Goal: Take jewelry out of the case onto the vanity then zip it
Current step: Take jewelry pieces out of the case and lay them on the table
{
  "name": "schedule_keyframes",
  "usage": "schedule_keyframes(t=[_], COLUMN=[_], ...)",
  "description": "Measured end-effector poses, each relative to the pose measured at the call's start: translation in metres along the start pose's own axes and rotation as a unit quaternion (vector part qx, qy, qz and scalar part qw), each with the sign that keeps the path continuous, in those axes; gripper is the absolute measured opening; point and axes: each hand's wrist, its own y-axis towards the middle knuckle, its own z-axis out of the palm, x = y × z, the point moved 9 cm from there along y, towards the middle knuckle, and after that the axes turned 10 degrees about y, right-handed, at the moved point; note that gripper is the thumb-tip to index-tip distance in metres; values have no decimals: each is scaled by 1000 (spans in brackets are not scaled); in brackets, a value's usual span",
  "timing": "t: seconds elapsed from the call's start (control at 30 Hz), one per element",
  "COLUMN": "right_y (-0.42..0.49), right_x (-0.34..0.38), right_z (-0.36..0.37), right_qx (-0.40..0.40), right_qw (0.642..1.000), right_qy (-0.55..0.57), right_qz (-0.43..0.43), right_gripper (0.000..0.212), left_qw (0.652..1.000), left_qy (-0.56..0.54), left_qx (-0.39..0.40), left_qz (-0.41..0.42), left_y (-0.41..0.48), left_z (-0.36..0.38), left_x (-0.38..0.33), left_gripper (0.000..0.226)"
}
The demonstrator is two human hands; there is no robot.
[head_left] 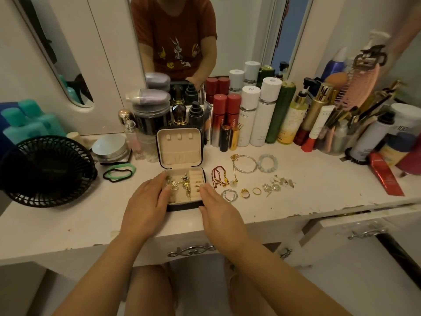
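A small black jewelry case point(182, 205) with a cream lining stands open on the white vanity point(68, 222), its lid point(180, 145) upright. Several gold and silver pieces point(182, 184) still lie in its tray. My left hand point(149, 201) rests with straight fingers on the case's left rim. My right hand point(216, 205) lies flat against its right side, fingers straight. To the right of the case lie red cord bracelets point(218, 176), thin bangles point(245, 164), a pale bead bracelet point(268, 162), silver hoops point(229, 195), gold rings point(245, 193) and small earrings point(276, 184).
A black fan point(47, 171) sits at the left, hair ties point(119, 171) beside it. Many bottles point(255, 115) line the mirror behind the case. A brush holder point(337, 135) and a red tube point(386, 176) stand at the right. Drawer handles point(191, 250) lie below the front edge.
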Motion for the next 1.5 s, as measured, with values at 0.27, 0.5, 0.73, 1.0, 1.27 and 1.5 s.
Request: schedule_keyframes(t=[0.27, 0.5, 0.73, 1.0, 1.27, 1.5], right_y=[-7, -27, -36, -34, -28, -17], right_x=[-12, -74, -89, -91, -92, -102], right_z=[-4, -60, -69, -69, -70, -92], right_qx=[-10, -185, -241, -239, -217, -251], right_qw=[999, 978, 964, 966, 974, 966], right_qy=[-18, -90, -102, -87, -68, -49], right_qz=[-29, -25, -43, -39, -19, 20], right_gripper=[53, 40, 35, 32, 35, 25], left_qw=[1000, 1000, 1000, 1000, 1000, 1000], left_qy=[9, 6, 10, 9, 10, 11], left_qx=[10, 10, 7, 16, 17, 14], left_qz=[-9, -9, -15, -17, -22, -22], left_y=[0, -2, -3, -1, -1, 0], left_z=[0, -4, -3, -1, 1, 1], left_x=[1, -4, -1, 0, 4, 4], left_gripper=[57, 62, 49, 63, 54, 48])
